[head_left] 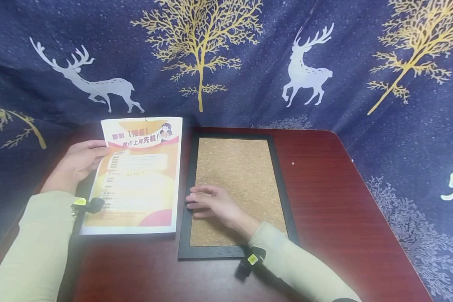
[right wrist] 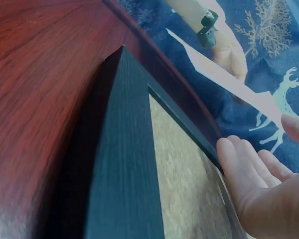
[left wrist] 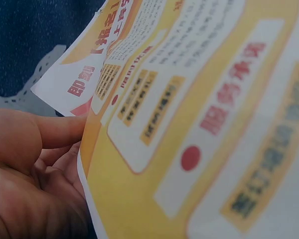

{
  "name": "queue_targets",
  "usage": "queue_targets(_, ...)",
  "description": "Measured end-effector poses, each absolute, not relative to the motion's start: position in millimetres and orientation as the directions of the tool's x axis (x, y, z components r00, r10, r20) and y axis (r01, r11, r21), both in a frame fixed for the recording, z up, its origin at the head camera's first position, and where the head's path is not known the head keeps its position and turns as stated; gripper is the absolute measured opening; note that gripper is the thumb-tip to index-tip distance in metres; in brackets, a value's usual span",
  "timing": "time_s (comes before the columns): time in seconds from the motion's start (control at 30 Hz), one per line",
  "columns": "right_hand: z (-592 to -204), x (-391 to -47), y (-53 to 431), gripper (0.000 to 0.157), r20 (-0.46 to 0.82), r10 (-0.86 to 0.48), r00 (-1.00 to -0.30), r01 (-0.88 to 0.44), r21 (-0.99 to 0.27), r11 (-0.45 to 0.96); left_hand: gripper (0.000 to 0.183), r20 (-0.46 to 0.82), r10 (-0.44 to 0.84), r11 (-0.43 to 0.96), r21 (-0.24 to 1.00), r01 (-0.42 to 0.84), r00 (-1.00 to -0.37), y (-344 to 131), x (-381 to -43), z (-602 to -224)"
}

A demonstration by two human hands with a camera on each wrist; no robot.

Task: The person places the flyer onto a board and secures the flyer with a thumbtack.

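Observation:
My left hand pinches the left edge of a printed paper poster, thumb on one side and fingers behind. The sheet is white-bordered, with yellow, orange and pink print, and is raised off the table. In the left wrist view the paper bends, and the thumb of the left hand lies against its edge. A black-framed cork board lies flat to the right of the poster. Over its left side hovers or rests my right hand, fingers loosely extended and holding nothing. Contact with the frame is unclear.
A dark red wooden table carries the board. A tiny pale object lies right of the board. Behind hangs a dark blue cloth with white deer and yellow trees. Each wrist wears a small black camera.

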State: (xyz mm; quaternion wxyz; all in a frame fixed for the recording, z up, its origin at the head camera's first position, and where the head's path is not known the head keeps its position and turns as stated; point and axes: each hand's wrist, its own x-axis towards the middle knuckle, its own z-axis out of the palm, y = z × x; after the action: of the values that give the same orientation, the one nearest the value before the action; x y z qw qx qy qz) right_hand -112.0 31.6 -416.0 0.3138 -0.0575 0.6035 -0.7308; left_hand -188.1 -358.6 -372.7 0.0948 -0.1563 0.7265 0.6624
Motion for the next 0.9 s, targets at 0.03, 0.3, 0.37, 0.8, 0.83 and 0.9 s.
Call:
queue_targets(0.03, -415, -112, 31, 0.044, -0.296, -0.53, -0.794, 0.394, -0.916, -0.078, 0.024, -0.342, -0.094, 0.05, 0.936, -0.348, -0.935, -357, -189, -372)
queue_targets(0.3, -410, -110, 21, 0.038, -0.31, -0.51, -0.802, 0.421, -0.9, -0.115, 0.022, -0.312, -0.064, -0.075, 0.949, -0.308, -0.948, -347, -192, -369)
queue_targets(0.37, -410, -110, 18, 0.038, -0.32, -0.493, -0.809, 0.426, -0.897, -0.116, 0.022, -0.313, -0.06, -0.085, 0.948, -0.308, -0.948, -344, -192, -369)
queue_targets(0.8, -412, -108, 10, 0.025, -0.314, -0.457, -0.832, 0.401, -0.91, -0.105, 0.017, -0.322, -0.048, -0.112, 0.942, -0.315, -0.945, -330, -191, -371)
queue_targets(0.83, -412, -108, 10, 0.024, -0.313, -0.452, -0.835, 0.399, -0.91, -0.108, 0.018, -0.323, -0.045, -0.074, 0.945, -0.319, -0.945, -330, -191, -371)
queue_targets(0.9, -413, -107, 10, 0.023, -0.311, -0.437, -0.844, 0.391, -0.914, -0.105, 0.024, -0.329, -0.049, -0.039, 0.944, -0.328, -0.943, -328, -190, -371)
